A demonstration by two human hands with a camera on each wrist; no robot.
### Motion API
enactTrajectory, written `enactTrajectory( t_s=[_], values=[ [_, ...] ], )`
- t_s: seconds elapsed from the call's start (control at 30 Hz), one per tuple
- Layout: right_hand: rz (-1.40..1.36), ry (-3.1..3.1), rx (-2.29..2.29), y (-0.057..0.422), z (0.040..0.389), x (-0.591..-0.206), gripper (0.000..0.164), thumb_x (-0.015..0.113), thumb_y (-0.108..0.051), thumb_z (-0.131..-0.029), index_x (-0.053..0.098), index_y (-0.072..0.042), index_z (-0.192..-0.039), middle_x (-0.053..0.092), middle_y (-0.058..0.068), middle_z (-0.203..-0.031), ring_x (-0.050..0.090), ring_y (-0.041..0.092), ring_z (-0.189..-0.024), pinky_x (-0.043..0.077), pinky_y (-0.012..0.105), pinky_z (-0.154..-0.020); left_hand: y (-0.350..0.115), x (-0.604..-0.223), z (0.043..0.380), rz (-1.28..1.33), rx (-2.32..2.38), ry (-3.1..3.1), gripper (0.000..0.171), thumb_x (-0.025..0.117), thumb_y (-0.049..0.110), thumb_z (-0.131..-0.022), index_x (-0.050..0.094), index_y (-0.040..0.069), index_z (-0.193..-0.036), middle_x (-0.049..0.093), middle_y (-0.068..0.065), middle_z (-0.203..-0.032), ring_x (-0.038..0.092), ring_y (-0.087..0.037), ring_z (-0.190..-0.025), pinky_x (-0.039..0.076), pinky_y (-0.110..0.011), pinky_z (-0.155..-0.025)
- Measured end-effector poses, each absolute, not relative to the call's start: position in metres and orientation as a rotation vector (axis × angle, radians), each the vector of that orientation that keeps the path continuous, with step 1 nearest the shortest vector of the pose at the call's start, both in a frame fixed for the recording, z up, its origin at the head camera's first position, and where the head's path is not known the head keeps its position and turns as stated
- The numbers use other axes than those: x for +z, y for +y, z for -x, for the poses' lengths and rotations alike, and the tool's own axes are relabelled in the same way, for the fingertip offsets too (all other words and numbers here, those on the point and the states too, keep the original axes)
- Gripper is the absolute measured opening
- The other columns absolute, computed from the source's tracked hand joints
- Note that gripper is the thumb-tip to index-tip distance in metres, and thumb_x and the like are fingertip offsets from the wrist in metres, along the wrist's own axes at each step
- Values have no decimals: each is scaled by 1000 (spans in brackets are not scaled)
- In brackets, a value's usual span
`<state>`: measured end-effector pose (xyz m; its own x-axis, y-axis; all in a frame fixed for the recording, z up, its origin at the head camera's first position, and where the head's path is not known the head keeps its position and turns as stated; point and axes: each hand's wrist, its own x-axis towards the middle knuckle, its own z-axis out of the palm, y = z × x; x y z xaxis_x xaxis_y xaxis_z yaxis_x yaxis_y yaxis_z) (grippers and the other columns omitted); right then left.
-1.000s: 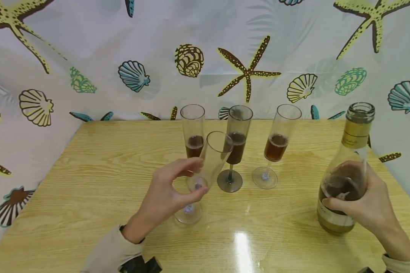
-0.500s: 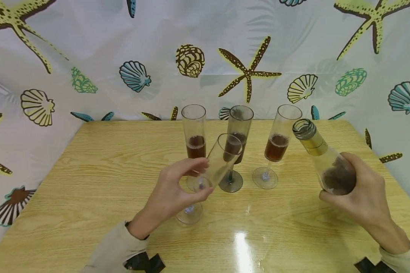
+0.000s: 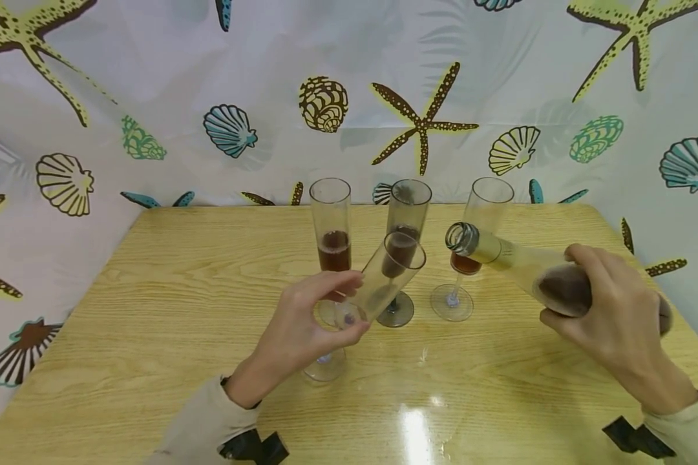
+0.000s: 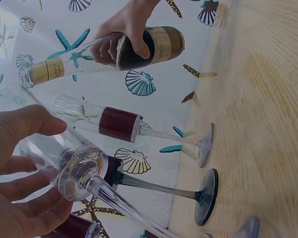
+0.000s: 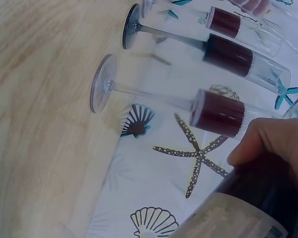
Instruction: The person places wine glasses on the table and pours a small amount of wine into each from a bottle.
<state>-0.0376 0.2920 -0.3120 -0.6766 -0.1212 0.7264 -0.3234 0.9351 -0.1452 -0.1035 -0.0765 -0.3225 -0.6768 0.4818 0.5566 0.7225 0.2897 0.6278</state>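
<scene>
My left hand [image 3: 305,320] holds a clear champagne flute [image 3: 380,287] by its bowl, with the thumb on one side and the fingers on the other. It leans to the right, its rim toward the bottle, and no drink shows inside. In the left wrist view its stem [image 4: 124,206] runs down below the hand. My right hand [image 3: 616,316] grips a wine bottle [image 3: 518,268] round the body. Tipped nearly level, the bottle has its mouth just right of the flute's rim, a small gap between them. Dark liquid sits in the bottle's body; no stream shows at its mouth.
Behind the hands stand three flutes part filled with dark red drink: a clear one [image 3: 333,248] at left, a smoky grey one [image 3: 410,213] in the middle, another clear one [image 3: 452,302] at right, overlapped by the bottle neck. A shell-print cloth [image 3: 279,155] backs the wooden table [image 3: 180,290].
The right hand has lifted the bottle off the table and tipped it leftward, bringing its mouth close to the held flute. The left hand has shifted slightly right, leaning the flute further over.
</scene>
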Motion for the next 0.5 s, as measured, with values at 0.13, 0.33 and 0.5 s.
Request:
enactTrajectory(
  t_s=[0.13, 0.33, 0.5],
  values=[
    [-328, -2286, 260, 292, 40, -306, 76, 82, -28, -50, 58, 2, -115, 62, 25, -105, 57, 45, -90, 47, 60, -72, -74, -323, 103, 1117, -1330, -2284, 47, 82, 9, -71, 66, 3, -115, 70, -8, -106, 66, -18, -90, 57, -27, -76],
    [-367, -2251, 162, 293, 45, -301, 89, 88, -11, -31, 58, 2, -114, 62, 22, -103, 57, 46, -87, 47, 61, -76, -74, -324, 102, 1104, -1319, -2291, 48, 82, 10, -71, 66, 3, -116, 70, -7, -106, 66, -17, -90, 58, -28, -76],
    [-403, -2227, 121, 294, 48, -293, 91, 88, -9, -29, 58, 1, -114, 61, 21, -104, 56, 47, -89, 46, 63, -77, -74, -323, 103, 1116, -1306, -2282, 49, 83, 11, -70, 66, 3, -115, 70, -7, -106, 66, -16, -90, 57, -28, -76]
  ],
)
